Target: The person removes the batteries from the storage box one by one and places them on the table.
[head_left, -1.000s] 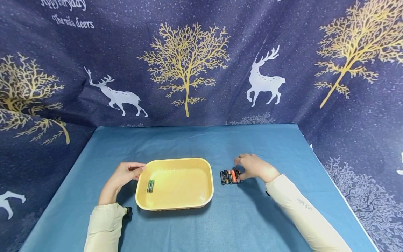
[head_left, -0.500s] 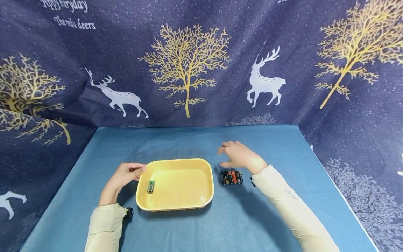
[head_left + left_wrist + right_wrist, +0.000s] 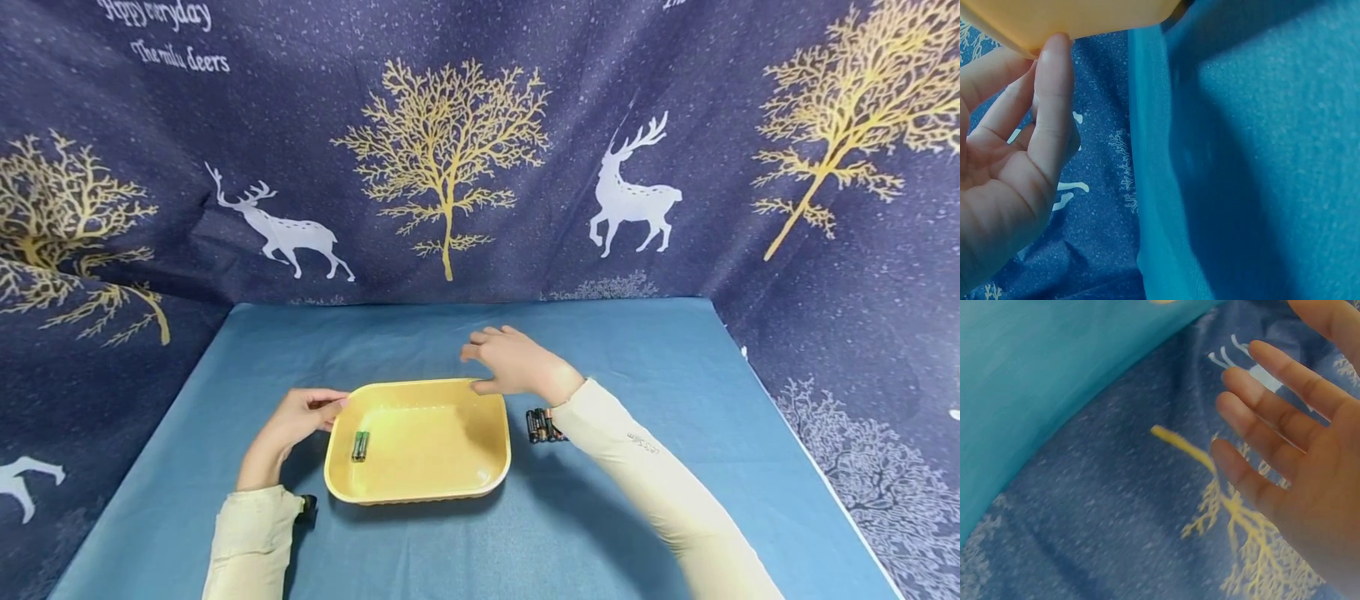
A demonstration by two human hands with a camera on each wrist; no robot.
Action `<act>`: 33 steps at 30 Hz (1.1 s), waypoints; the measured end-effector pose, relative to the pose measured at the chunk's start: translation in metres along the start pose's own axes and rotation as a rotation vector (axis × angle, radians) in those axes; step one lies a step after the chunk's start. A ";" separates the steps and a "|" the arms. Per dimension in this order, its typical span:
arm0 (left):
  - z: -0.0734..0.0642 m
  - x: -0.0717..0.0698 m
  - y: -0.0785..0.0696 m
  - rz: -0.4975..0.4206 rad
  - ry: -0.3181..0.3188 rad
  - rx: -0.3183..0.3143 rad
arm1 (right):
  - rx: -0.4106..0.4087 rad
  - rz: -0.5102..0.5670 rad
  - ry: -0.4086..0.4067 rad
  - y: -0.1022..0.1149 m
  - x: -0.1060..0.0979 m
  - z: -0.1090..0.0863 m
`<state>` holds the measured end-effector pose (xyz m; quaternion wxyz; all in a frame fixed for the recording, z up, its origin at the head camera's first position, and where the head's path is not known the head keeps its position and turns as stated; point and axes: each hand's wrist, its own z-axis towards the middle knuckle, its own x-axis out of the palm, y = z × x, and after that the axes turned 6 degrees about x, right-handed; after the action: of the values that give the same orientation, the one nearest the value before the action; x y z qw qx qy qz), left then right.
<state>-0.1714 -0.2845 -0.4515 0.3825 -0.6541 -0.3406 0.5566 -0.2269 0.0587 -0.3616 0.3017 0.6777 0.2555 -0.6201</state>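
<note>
A yellow plastic basin (image 3: 423,446) stands on the blue cloth, with two green batteries (image 3: 360,447) lying inside near its left wall. My left hand (image 3: 288,429) pinches the basin's back left corner; the left wrist view shows thumb and fingers on the wall of the basin (image 3: 1091,17). Above the basin's back right corner hovers my right hand (image 3: 517,364). In the right wrist view the right hand (image 3: 1310,456) has spread, slightly bent fingers with nothing between them. Right of the basin several batteries (image 3: 542,425) lie side by side in a row, partly covered by my right sleeve.
Blue cloth (image 3: 420,550) covers the table. Dark fabric (image 3: 480,167) printed with deer and trees hangs behind and along the sides. A small dark device (image 3: 306,510) sits at my left wrist.
My right hand has moved left from the row of batteries to the basin's back right corner, carrying nothing visible. The left hand and the basin have stayed in place.
</note>
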 end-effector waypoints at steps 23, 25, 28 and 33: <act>0.001 0.000 -0.002 0.011 0.003 -0.013 | -0.117 -0.035 0.003 0.064 -0.001 0.052; 0.000 0.000 -0.003 0.010 0.000 -0.016 | -0.124 -0.036 0.005 0.068 0.001 0.056; 0.000 0.000 -0.003 0.006 0.001 -0.015 | -0.131 -0.039 0.007 0.075 0.006 0.061; 0.001 0.000 -0.001 -0.004 0.006 -0.007 | -0.131 -0.064 0.027 0.088 0.015 0.069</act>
<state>-0.1722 -0.2839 -0.4503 0.3825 -0.6563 -0.3429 0.5526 -0.2099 -0.0523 -0.3718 0.3220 0.6562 0.3210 -0.6022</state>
